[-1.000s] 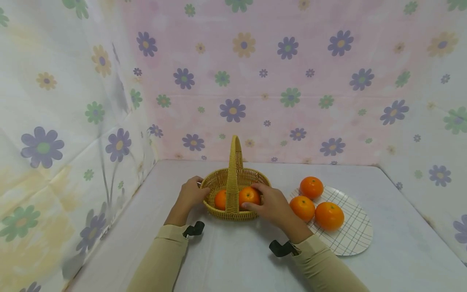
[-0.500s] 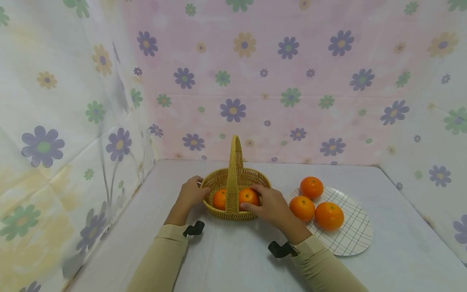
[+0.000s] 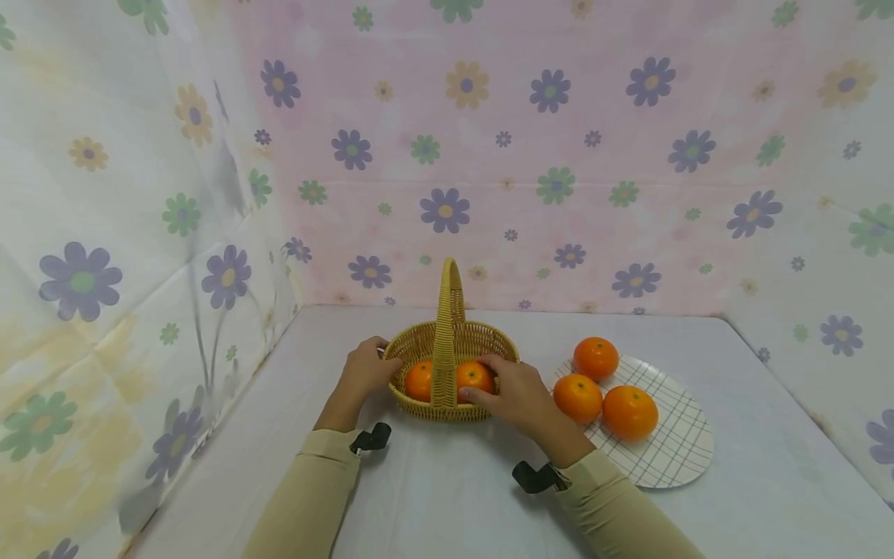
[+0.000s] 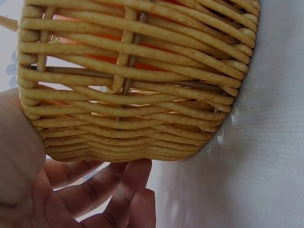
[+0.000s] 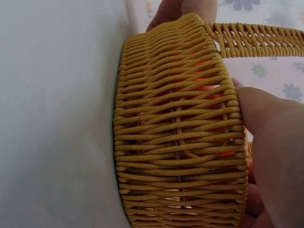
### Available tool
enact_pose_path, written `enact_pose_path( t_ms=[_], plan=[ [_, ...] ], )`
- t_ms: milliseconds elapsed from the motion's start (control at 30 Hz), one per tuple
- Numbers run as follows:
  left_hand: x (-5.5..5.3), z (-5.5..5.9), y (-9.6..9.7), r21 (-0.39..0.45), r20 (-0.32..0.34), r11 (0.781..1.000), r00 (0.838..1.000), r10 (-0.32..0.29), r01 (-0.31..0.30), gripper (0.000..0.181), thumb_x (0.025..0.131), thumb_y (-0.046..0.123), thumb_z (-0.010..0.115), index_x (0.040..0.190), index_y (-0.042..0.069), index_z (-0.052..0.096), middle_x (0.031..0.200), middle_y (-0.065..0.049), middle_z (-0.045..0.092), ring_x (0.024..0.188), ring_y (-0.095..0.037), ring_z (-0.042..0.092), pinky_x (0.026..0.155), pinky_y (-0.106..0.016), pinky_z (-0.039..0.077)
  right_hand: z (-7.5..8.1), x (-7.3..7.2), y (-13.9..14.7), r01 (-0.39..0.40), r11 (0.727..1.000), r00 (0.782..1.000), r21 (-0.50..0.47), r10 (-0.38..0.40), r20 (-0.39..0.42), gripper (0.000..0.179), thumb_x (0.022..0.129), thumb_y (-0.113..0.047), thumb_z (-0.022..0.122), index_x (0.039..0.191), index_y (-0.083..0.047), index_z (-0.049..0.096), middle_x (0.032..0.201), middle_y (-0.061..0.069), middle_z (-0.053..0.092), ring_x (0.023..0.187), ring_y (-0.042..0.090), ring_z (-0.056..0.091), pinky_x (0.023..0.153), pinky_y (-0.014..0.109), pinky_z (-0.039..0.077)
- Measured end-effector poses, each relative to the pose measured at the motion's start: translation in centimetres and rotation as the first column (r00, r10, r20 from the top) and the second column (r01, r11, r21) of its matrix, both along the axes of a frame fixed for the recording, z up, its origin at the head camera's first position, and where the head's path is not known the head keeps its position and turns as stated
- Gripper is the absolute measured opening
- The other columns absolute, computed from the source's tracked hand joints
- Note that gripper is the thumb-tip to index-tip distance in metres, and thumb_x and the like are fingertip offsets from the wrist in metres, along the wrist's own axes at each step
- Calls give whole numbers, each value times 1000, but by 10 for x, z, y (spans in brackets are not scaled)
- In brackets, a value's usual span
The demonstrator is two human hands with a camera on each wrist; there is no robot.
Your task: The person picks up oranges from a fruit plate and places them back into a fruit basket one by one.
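Note:
A yellow wicker basket [image 3: 447, 411] with a tall arched handle stands upright mid-table. My left hand [image 3: 366, 366] grips its left end, thumb over the rim; in the left wrist view the curled fingers [image 4: 124, 190] lie against the outer wall. Inside, left of the handle, lies one orange [image 3: 419, 381], partly covered by the handle's base. Right of the handle is another orange [image 3: 475, 377], which my right hand [image 3: 520, 394] holds between thumb and fingers. In the right wrist view that hand [image 5: 278, 128] reaches over the rim, and the wicker hides most of the fruit.
An oval white plate [image 3: 680, 435] with a grid pattern lies to the right, beside my right forearm. It bears three oranges [image 3: 631, 413] grouped at its left side. Flowered cloth walls [image 3: 517, 163] stand behind and at both sides of the white-covered table [image 3: 433, 497].
Both oranges in the basket have shifted slightly to the left, and my right hand has moved a little with the right one. My left hand and the basket stay put.

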State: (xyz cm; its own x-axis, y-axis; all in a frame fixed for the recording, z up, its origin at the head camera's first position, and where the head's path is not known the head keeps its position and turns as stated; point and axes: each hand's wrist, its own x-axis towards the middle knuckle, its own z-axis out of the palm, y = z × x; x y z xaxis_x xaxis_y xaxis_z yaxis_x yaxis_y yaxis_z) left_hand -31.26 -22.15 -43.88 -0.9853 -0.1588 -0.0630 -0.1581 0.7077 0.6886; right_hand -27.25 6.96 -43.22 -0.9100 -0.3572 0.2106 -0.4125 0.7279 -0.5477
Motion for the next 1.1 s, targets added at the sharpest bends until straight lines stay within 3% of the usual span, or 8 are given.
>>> enact_pose_path(
  t_ms=[333, 400, 500, 567, 700, 1100],
  plan=[
    [1, 2, 1, 0, 8, 1000, 1000, 7, -7, 48, 94, 30, 67, 134, 4, 58, 119, -18, 67, 103, -29, 66, 93, -46, 58, 1, 1, -1, -7, 999, 1000, 31, 8, -18, 58, 90, -55, 73, 136, -20, 64, 109, -1, 74, 94, 20, 64, 82, 37, 56],
    [1, 2, 2, 4, 11, 1000, 1000, 10, -10, 48, 94, 30, 67, 134, 4, 58, 120, -18, 67, 104, -30, 66, 94, -47, 57, 1, 1, -1, -9, 999, 1000, 42, 10, -19, 58, 91, -54, 73, 137, -19, 63, 111, 0, 74, 97, 22, 66, 92, 43, 54],
    [1, 3, 2, 5, 15, 1000, 1000, 11, -11, 48, 94, 30, 66, 134, 4, 58, 120, -18, 67, 105, -30, 65, 95, -47, 57, 2, 1, -2, -11, 998, 1000, 66, 12, -16, 60, 93, -53, 71, 140, -16, 61, 120, 2, 74, 109, 25, 68, 111, 59, 41],
    [2, 4, 3, 3, 16, 1000, 1000, 11, -11, 48, 94, 30, 66, 134, 4, 58, 121, -18, 67, 105, -30, 65, 95, -48, 57, 2, 1, -2, -13, 996, 1000, 83, 14, -11, 61, 95, -52, 69, 142, -14, 60, 127, 4, 72, 118, 26, 66, 117, 68, 27],
    [2, 4, 3, 1, 17, 1000, 1000, 13, -13, 48, 95, 29, 66, 134, 4, 57, 121, -18, 67, 105, -30, 65, 95, -48, 57, 3, 2, -3, -12, 996, 1000, 92, 12, 6, 64, 97, -52, 66, 145, -12, 58, 135, 6, 69, 127, 29, 62, 119, 71, 20],
    [-1, -1, 1, 6, 7, 1000, 1000, 9, -10, 47, 94, 30, 67, 132, 4, 58, 117, -17, 68, 100, -29, 66, 90, -44, 58, -3, 1, -4, 2, 992, 999, 127, -7, 39, 68, 101, -59, 55, 152, -14, 51, 149, 8, 59, 142, 34, 49, 121, 71, 16]
  ],
)
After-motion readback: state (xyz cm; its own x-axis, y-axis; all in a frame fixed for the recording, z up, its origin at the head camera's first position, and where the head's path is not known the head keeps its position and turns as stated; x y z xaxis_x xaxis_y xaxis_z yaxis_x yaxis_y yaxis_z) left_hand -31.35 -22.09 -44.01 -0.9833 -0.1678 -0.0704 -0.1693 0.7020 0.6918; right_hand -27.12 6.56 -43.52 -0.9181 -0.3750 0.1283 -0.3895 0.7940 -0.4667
